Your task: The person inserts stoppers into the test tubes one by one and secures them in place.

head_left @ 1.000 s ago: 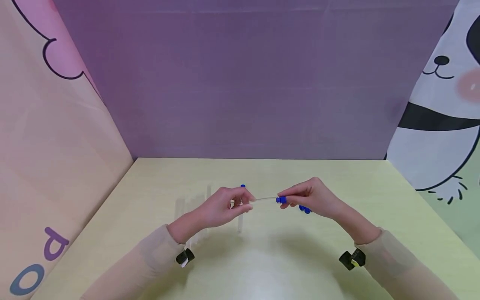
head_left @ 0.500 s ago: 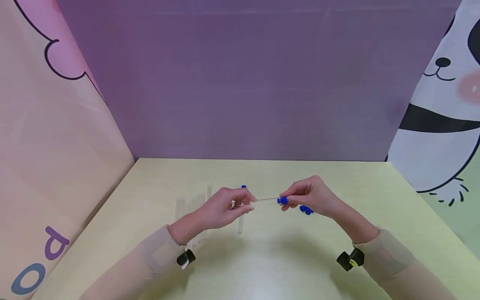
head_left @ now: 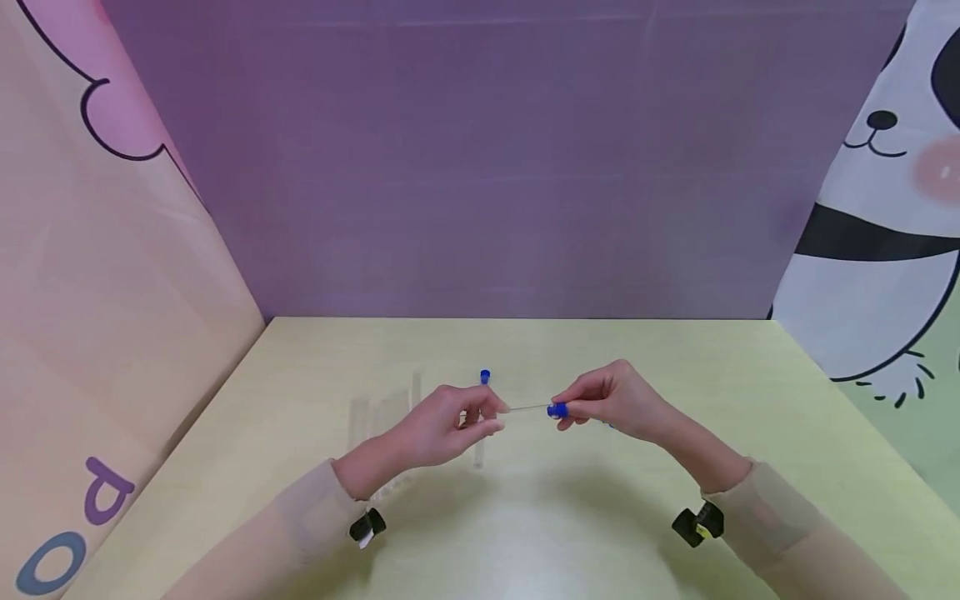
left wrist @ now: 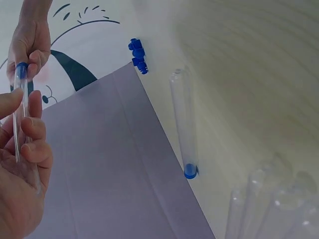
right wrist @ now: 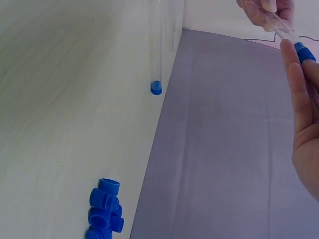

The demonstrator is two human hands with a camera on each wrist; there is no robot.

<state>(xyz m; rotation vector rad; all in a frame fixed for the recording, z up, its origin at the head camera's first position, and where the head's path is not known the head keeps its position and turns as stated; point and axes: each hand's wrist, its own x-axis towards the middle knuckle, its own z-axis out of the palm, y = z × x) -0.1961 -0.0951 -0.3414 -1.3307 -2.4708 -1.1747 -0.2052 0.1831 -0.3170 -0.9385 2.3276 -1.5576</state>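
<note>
In the head view, my left hand (head_left: 442, 427) holds a clear test tube (head_left: 528, 407) level above the table, its mouth end pointing right. The tube lies along the curled fingers in the left wrist view. My right hand (head_left: 626, 402) pinches a blue cap (head_left: 557, 410) at that end between thumb and fingers. In the right wrist view the cap (right wrist: 303, 52) sits on the tube's end; how deep it is seated I cannot tell. Beyond my left hand lies another test tube (left wrist: 184, 119) with a blue cap (left wrist: 190, 171) on it.
A small heap of loose blue caps (right wrist: 103, 211) lies on the table, mostly hidden by my right hand in the head view. Several clear tubes without visible caps (left wrist: 249, 209) lie at the left. A purple backdrop (head_left: 480, 167) rises behind the table's far edge.
Both hands sit slightly lower in the head view, the tube and cap with them. The right hand has shifted a little left and now covers most of the loose caps.
</note>
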